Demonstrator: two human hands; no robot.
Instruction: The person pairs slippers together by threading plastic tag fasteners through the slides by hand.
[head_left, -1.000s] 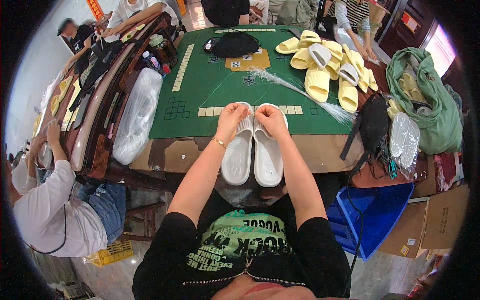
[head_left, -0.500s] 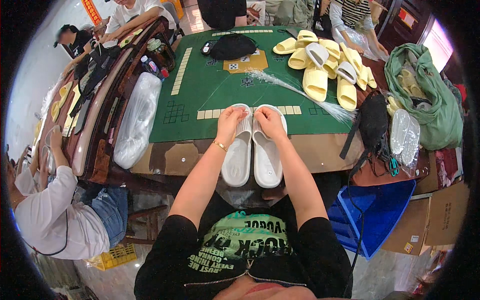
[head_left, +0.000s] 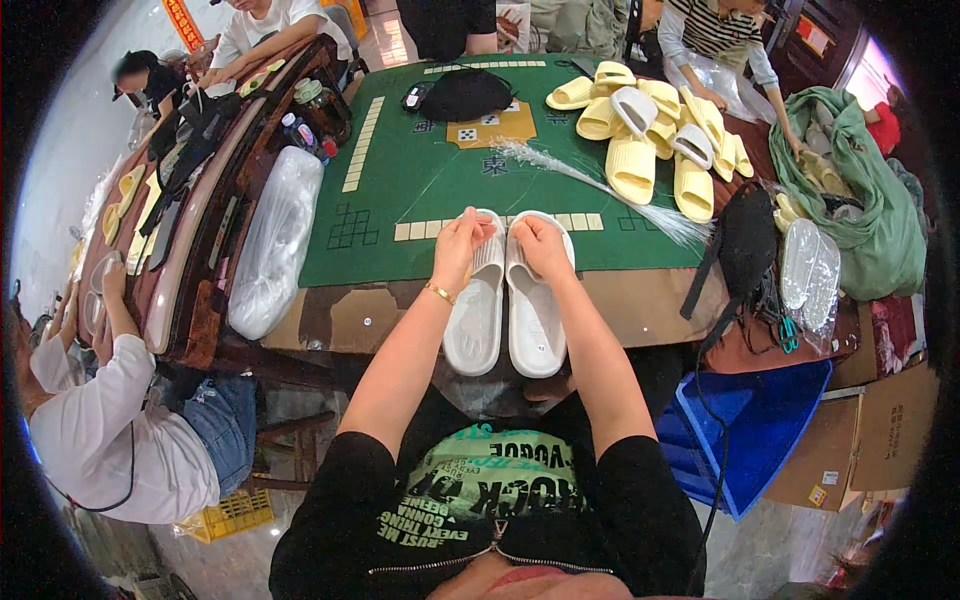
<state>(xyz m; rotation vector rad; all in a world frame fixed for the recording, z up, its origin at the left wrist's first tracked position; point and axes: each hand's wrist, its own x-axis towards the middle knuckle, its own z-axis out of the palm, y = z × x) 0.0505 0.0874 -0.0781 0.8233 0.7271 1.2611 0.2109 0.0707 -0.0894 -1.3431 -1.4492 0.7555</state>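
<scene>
Side by side at the near edge of the table lie two pale grey-white slide slippers, a left one (head_left: pixel 472 338) and a right one (head_left: pixel 536 340), toes pointing away from me. My left hand (head_left: pixel 462 250) is closed with thumb and fingertips pinched at the left slipper's strap. My right hand (head_left: pixel 540 248) is curled closed over the strap of the right slipper. The curled fingers hide parts of both straps. Beneath the toes is a green printed table mat (head_left: pixel 400 265).
Yellow and grey slippers (head_left: pixel 632 165) are heaped at the back right, beside clear plastic strands (head_left: pixel 600 185). A stack of clear plastic bags (head_left: pixel 277 245) lies left. Rightward are a black bag (head_left: pixel 745 240), a green sack (head_left: pixel 850 200) and a blue bin (head_left: pixel 740 430). Co-workers sit around.
My hands and the two slippers stay almost in place. At the far right, a co-worker's arm now reaches into the green sack, and a person in red shows behind it.
</scene>
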